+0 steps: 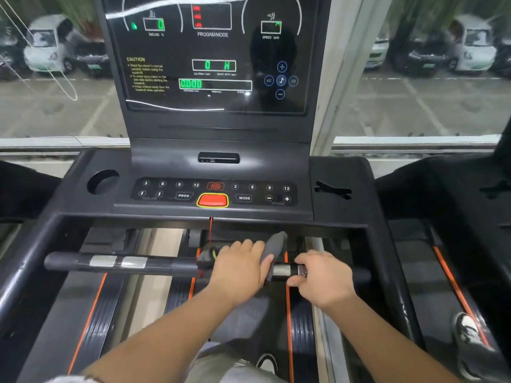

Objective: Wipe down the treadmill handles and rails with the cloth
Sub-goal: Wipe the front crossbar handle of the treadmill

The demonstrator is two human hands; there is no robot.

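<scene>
handlebar [116,262], right of middle | left hand [237,269] curled over cloth [275,246], pressing it round the bar | right hand [323,277] clenched on handlebar beside silver sensor [286,270] | risk: cloth snags red cord [210,230] hanging just behind (console [215,194] lit), likely tugging it loose
</scene>
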